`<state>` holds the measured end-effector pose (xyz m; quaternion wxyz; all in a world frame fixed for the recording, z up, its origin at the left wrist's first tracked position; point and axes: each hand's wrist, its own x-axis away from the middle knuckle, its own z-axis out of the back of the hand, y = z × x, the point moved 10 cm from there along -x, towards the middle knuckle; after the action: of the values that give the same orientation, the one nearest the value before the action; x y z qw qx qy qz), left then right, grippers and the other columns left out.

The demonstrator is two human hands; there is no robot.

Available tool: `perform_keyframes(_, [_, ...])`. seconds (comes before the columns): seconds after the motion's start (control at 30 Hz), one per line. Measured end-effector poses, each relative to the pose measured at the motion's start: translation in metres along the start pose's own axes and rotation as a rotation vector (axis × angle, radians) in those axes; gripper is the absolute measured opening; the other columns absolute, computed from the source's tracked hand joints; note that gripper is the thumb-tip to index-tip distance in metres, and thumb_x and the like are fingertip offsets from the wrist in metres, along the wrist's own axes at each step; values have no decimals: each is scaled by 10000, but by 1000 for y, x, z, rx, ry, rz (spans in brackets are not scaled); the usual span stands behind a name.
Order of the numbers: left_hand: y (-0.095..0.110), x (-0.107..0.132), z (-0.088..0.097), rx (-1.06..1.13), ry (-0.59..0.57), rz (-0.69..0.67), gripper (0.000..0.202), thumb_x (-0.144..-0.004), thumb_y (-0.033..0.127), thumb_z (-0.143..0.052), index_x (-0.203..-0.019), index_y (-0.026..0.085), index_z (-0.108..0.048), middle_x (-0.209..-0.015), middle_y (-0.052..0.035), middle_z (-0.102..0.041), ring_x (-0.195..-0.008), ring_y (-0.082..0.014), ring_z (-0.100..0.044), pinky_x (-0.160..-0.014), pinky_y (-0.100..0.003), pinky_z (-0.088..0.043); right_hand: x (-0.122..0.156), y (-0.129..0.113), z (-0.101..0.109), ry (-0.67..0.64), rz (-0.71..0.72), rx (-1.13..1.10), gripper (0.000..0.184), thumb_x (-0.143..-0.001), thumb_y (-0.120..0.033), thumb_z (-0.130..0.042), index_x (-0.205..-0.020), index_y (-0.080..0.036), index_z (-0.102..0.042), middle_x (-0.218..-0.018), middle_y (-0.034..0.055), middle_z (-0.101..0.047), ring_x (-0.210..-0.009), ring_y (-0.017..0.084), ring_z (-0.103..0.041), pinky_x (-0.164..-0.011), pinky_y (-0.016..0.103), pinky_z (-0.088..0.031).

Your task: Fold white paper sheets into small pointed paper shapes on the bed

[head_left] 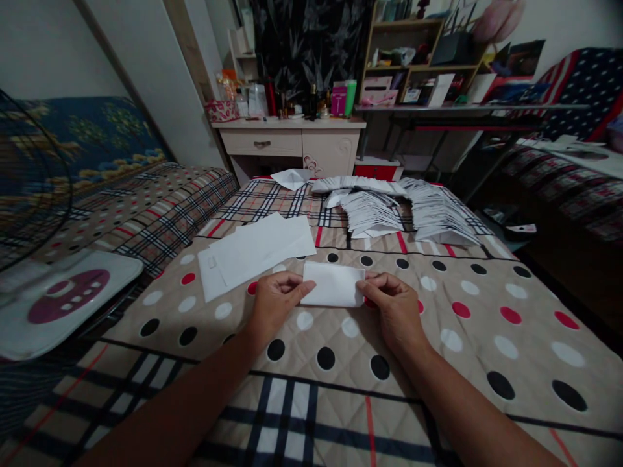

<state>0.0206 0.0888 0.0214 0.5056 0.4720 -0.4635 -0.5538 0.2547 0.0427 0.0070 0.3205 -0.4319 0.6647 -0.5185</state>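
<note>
A folded white sheet of paper (333,284) is held out flat, just over the patterned bed cover. My left hand (276,298) pinches its left end between thumb and fingers. On the right end, my right hand (392,303) grips it the same way. Beyond my left hand, several flat white sheets (257,250) lie overlapping on the bed. Farther back stand rows of folded white papers, one in the middle (372,213) and another to its right (438,211).
The quilted bed cover (326,395) has dots and plaid bands. A lone folded paper (291,178) lies at the bed's far edge. A white dresser (263,141) stands behind it. At left are a white board-like surface (126,264) and a dark round wire frame (68,175).
</note>
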Motion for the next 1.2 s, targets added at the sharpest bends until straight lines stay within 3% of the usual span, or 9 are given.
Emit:
perform_keyframes(0.53, [3,-1,2,-29,19,-60,252,-662,347,-755,-603,136,-631,-558,10,-610,-515,-88,-538,-476,-180,-411,2,-4,1,12,43,108,205,-588,-255,-814,-525,-183,-633,-817,52,-688,-766,175,-622,-694,290,-496])
perform_keyframes(0.9, [1,1,4,-7,58,-53,269,-629,334,-774,-594,138,-593,-545,21,-590,-501,-75,-526,-462,-167,-388,3,-3,-1,-3,31,88,192,-582,-215,-811,-521,-177,-633,-789,35,-680,-762,152,-623,-691,260,-482])
perform_keyframes(1.2, [-4,-2,2,23,15,-40,265,-638,329,-774,-635,137,-592,-570,24,-594,-520,-77,-548,-481,-164,-401,2,-1,-3,-26,10,28,198,-574,-184,-813,-525,-175,-621,-806,26,-676,-755,138,-611,-674,248,-474])
